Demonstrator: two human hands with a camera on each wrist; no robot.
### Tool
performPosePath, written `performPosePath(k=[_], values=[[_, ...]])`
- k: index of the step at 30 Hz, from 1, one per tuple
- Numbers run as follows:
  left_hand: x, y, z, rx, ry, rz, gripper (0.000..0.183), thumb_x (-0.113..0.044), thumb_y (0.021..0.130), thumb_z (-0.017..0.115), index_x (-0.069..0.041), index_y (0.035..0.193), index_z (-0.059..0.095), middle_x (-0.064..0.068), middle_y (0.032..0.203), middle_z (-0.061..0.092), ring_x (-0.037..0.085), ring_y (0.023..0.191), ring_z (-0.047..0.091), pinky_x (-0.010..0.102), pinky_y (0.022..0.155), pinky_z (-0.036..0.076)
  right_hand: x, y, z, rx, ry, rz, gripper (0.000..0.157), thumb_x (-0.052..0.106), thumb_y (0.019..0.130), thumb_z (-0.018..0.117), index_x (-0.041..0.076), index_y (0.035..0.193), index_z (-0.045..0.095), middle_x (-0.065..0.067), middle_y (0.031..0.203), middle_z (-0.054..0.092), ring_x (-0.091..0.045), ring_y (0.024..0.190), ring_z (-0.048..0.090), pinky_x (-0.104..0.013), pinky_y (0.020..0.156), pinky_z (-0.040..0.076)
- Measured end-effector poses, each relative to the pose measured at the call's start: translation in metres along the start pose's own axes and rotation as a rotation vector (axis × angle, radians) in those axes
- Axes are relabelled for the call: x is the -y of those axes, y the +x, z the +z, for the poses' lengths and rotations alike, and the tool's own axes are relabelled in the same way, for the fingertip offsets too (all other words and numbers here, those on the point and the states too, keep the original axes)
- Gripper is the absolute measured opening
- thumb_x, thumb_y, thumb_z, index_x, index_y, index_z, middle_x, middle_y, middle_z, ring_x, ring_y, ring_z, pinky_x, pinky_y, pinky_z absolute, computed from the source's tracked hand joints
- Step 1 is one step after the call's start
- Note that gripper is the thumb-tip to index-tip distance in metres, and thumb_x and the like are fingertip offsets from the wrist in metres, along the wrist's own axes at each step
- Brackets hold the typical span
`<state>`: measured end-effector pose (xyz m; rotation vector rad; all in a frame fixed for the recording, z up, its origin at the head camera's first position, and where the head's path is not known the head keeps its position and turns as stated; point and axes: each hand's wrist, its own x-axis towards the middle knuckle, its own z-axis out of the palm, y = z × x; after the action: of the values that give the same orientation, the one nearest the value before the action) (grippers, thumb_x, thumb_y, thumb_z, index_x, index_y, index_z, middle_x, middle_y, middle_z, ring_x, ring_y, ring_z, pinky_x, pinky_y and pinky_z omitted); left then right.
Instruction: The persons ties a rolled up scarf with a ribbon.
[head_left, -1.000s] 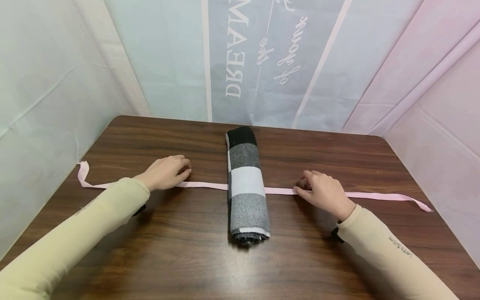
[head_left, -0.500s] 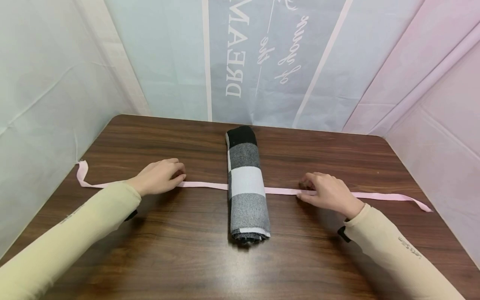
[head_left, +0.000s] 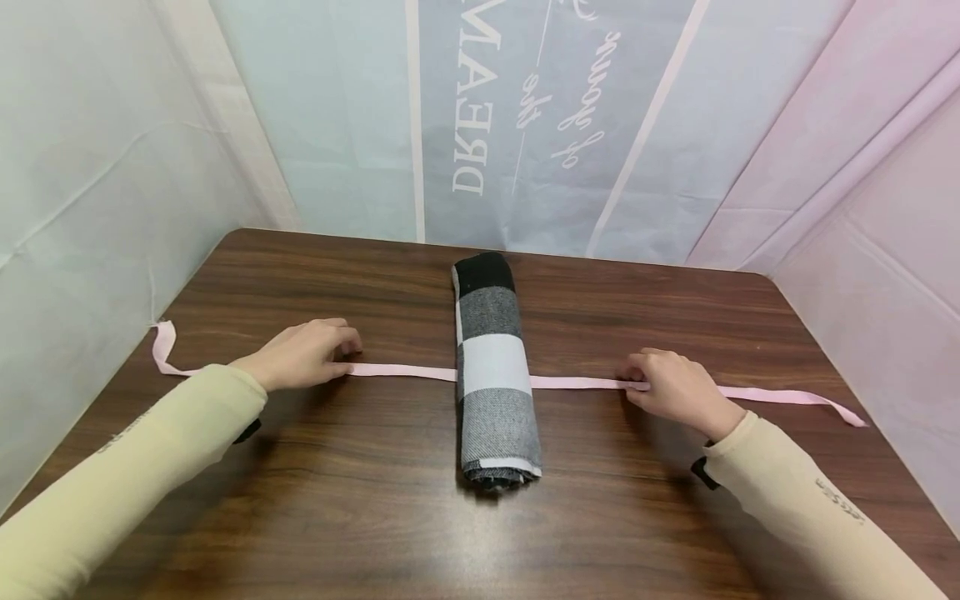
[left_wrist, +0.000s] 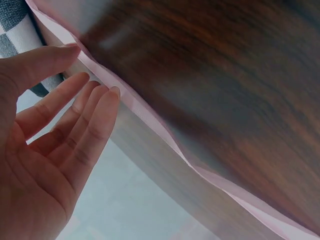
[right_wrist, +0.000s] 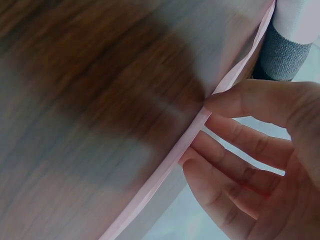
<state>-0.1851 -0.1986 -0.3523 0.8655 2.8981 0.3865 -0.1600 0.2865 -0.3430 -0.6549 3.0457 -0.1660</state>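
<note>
A long pink ribbon (head_left: 405, 370) lies crosswise on the table and passes beneath a rolled black, grey and white checked cloth (head_left: 495, 362). Left of the roll, my left hand (head_left: 296, 354) is over the ribbon, its thumb tip at the ribbon's edge. In the left wrist view, the thumb and loosely bent fingers (left_wrist: 100, 125) stand apart around the ribbon. On the other side, my right hand (head_left: 678, 390) pinches the ribbon between thumb and index finger. The right wrist view has the ribbon (right_wrist: 165, 167) between the thumb tip and the fingers. Part of the ribbon is hidden under the roll.
The brown wood-grain table (head_left: 360, 517) has rounded far corners. Behind it hangs a pale printed sheet (head_left: 337, 125) with mirrored lettering, and light sheets close in both sides. The ribbon's left end (head_left: 163, 342) curls up near the table's left edge.
Both hands have slid outward along the ribbon, the left hand leftward and the right hand rightward. The right thumb and index finger have drawn together on the ribbon. The checked roll stays put.
</note>
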Motion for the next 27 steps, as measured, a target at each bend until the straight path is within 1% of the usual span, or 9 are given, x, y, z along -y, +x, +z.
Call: performPosePath(k=[4, 7, 12, 18, 23, 27], values=[[0.002, -0.002, -0.002, 0.003, -0.002, 0.002, 0.013, -0.012, 0.082, 0.073, -0.012, 0.094, 0.068, -0.001, 0.085, 0.061, 0.012, 0.072, 0.055, 0.032, 0.06, 0.046, -0.004, -0.002, -0.001, 0.003, 0.003, 0.028, 0.006, 0.008, 0.076, 0.071, 0.01, 0.08, 0.067, -0.002, 0.076, 0.062, -0.017, 0.066, 0.059, -0.038, 0.053, 0.047], [0.003, -0.002, -0.003, 0.009, -0.019, 0.009, 0.01, -0.011, 0.083, 0.073, -0.012, 0.09, 0.067, -0.004, 0.078, 0.059, 0.01, 0.067, 0.052, 0.03, 0.057, 0.044, -0.006, -0.003, -0.002, 0.002, 0.009, 0.041, 0.006, 0.007, 0.077, 0.07, 0.011, 0.077, 0.066, -0.001, 0.074, 0.062, -0.015, 0.064, 0.057, -0.036, 0.052, 0.046], [0.003, -0.001, -0.005, 0.029, -0.032, 0.005, 0.008, -0.008, 0.083, 0.071, -0.013, 0.086, 0.065, -0.006, 0.072, 0.058, 0.007, 0.064, 0.05, 0.029, 0.056, 0.043, -0.01, -0.003, -0.003, 0.005, 0.022, 0.055, 0.005, 0.007, 0.077, 0.069, 0.011, 0.075, 0.067, 0.0, 0.073, 0.063, -0.013, 0.063, 0.057, -0.036, 0.053, 0.046], [0.003, -0.002, -0.006, 0.057, -0.026, -0.005, 0.012, -0.004, 0.083, 0.069, -0.014, 0.079, 0.063, -0.006, 0.069, 0.056, 0.008, 0.063, 0.049, 0.028, 0.055, 0.041, -0.017, -0.003, -0.004, 0.021, 0.028, 0.075, 0.005, 0.005, 0.076, 0.068, 0.009, 0.078, 0.07, 0.0, 0.073, 0.064, -0.012, 0.063, 0.056, -0.035, 0.053, 0.046], [0.004, -0.002, -0.006, 0.054, -0.022, -0.014, 0.014, -0.003, 0.082, 0.069, -0.014, 0.078, 0.062, -0.005, 0.068, 0.055, 0.009, 0.062, 0.048, 0.028, 0.055, 0.041, -0.021, -0.005, -0.005, 0.018, 0.036, 0.088, 0.002, 0.006, 0.075, 0.069, 0.005, 0.077, 0.069, 0.001, 0.07, 0.063, -0.011, 0.06, 0.053, -0.034, 0.053, 0.045], [0.004, -0.002, -0.005, 0.056, -0.014, -0.013, 0.013, -0.002, 0.081, 0.068, -0.013, 0.078, 0.062, -0.005, 0.069, 0.054, 0.01, 0.063, 0.048, 0.029, 0.056, 0.042, -0.022, -0.006, -0.004, 0.017, 0.038, 0.088, 0.003, 0.006, 0.075, 0.069, 0.004, 0.076, 0.068, 0.002, 0.068, 0.062, -0.01, 0.059, 0.053, -0.034, 0.052, 0.044]])
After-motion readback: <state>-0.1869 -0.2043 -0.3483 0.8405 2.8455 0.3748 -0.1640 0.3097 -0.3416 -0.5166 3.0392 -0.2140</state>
